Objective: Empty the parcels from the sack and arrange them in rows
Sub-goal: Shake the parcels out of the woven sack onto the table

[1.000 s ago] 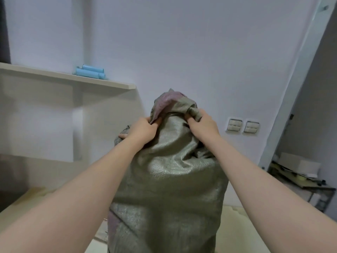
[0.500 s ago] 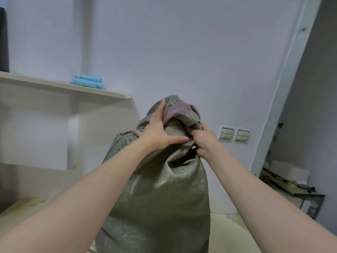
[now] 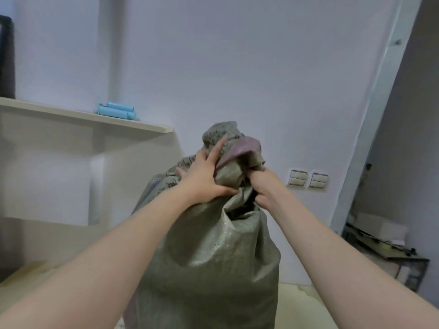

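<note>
a pale shelf (image 3: 59,112) on the wall carries light-blue cylinders (image 3: 116,111) lying on their sides and a dark object (image 3: 6,58) at its left end. a low table (image 3: 392,256) at right holds a white box (image 3: 380,225).

sack (image 3: 209,245): dark printed marks (image 3: 184,163) on the folded cloth near its top, left side; too blurred for any letter or number to be made out.
legible text: none.

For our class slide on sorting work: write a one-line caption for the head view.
Left hand and right hand grip the bunched top of an upright grey-green sack.
</note>
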